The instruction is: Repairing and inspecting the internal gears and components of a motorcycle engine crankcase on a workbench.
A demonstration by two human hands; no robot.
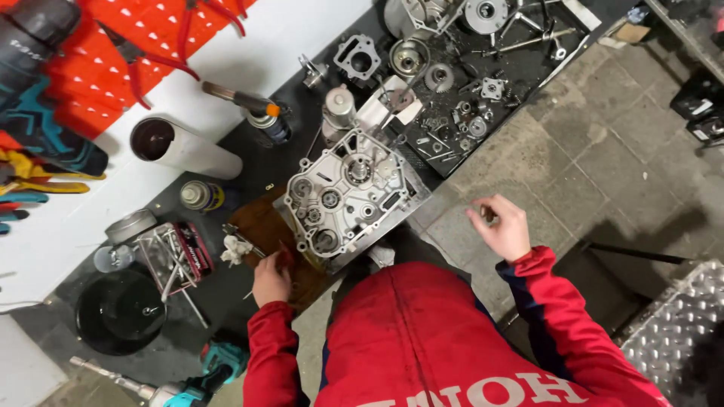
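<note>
Aluminium grey, the open engine case (348, 197) sits at the centre of the frame on the dark bench (249, 162), its gears and bearings facing up at you. Your left hand (271, 280) rests low and left of centre, just beside the case's lower left corner, fingers curled around something small and reddish; what it is cannot be told. Your right hand (503, 228) hangs right of centre, off the bench and above the stone floor (603, 166), loosely closed with a small dark piece pinched between thumb and fingers. The two hands are well apart, with the case between them and higher in the frame.

A crumpled white rag (235, 249) lies just left of your left hand. Further left stand a clear tray of tools (170, 256), a round metal tin (130, 224) and a black bowl (121, 310) at the lower left. A spray can (200, 196) and a white tube (185, 148) lie in the left half, above the tray. Loose engine parts (445, 75) crowd a black mat at the upper centre. Red-handled pliers (151, 56) hang on the red board at the upper left. A teal power drill (204, 373) lies at the bottom left, and a tread-plate box (679, 324) fills the lower right corner.
</note>
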